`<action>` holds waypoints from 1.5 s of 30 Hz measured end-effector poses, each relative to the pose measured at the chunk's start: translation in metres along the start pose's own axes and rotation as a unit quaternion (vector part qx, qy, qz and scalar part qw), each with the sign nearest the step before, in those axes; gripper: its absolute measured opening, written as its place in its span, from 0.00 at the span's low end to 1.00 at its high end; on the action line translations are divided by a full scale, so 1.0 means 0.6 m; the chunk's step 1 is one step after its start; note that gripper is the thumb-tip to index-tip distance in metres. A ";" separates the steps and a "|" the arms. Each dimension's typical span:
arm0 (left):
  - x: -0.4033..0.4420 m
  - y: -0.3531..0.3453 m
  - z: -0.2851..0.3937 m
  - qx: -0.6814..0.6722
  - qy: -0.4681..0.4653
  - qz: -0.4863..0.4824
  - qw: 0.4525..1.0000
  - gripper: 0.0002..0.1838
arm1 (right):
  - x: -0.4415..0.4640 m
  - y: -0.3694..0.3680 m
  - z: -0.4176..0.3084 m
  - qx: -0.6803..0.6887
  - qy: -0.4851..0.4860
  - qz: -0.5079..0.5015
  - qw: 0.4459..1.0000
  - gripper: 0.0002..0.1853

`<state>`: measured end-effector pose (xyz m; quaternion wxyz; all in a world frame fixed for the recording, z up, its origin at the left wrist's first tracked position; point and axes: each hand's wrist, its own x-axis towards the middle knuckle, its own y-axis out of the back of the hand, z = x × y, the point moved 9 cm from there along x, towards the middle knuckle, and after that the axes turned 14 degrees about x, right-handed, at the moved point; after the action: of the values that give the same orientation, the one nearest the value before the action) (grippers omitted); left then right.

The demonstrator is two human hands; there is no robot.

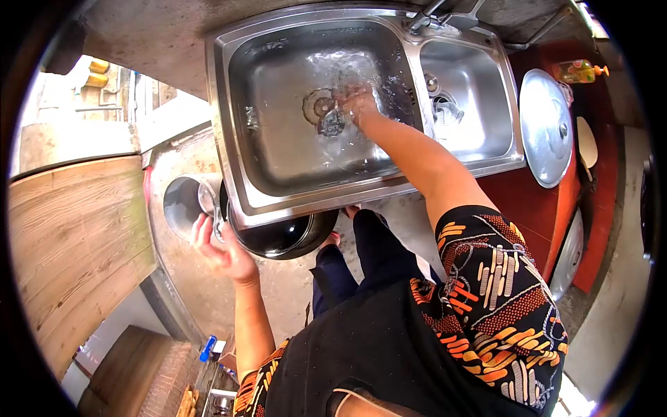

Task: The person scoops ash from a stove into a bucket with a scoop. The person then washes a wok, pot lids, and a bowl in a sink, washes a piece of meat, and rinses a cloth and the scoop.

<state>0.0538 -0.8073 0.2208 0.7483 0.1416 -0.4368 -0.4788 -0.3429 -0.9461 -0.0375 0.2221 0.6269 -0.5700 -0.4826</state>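
Note:
My left hand [226, 254] is raised outside the sink's near left corner. Between its thumb and fingers is a shiny metal spoon [208, 200], its rounded end pointing up; the fingers partly hide it. My right hand [358, 104] is down in the large basin of the steel sink [240, 149], under rippling water. Beside its fingertips are the round drain [319, 105] and a small shiny, crinkled thing [332, 124] that I cannot make out. Splashes and water blur the right fingers, so what they hold, if anything, is hidden.
A tap [420, 22] stands at the sink's back edge. In the smaller basin [479, 97] lies a clear, crumpled-looking thing [448, 111]. To the right are a metal lid [547, 128] and a soap bottle [578, 71]. Below stand a grey bucket [180, 205] and a black basin [278, 240].

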 end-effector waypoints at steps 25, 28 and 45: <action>-0.047 -0.241 0.096 0.130 -0.123 -0.300 0.937 0.15 | -0.272 0.057 -0.062 0.440 -0.145 -0.402 0.790 0.11; -0.043 -0.246 0.093 0.096 -0.065 -0.365 0.924 0.28 | -0.288 0.095 -0.101 0.467 -0.146 -0.386 0.782 0.10; -0.092 0.009 -0.087 -0.382 0.342 -0.390 0.765 0.06 | -0.384 0.112 -0.415 0.295 0.323 -0.213 0.874 0.10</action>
<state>0.0893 -0.7691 0.1656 0.5889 0.1567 0.1594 -0.7767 -0.1362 -0.8168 0.2073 0.0907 0.8904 -0.4352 -0.0982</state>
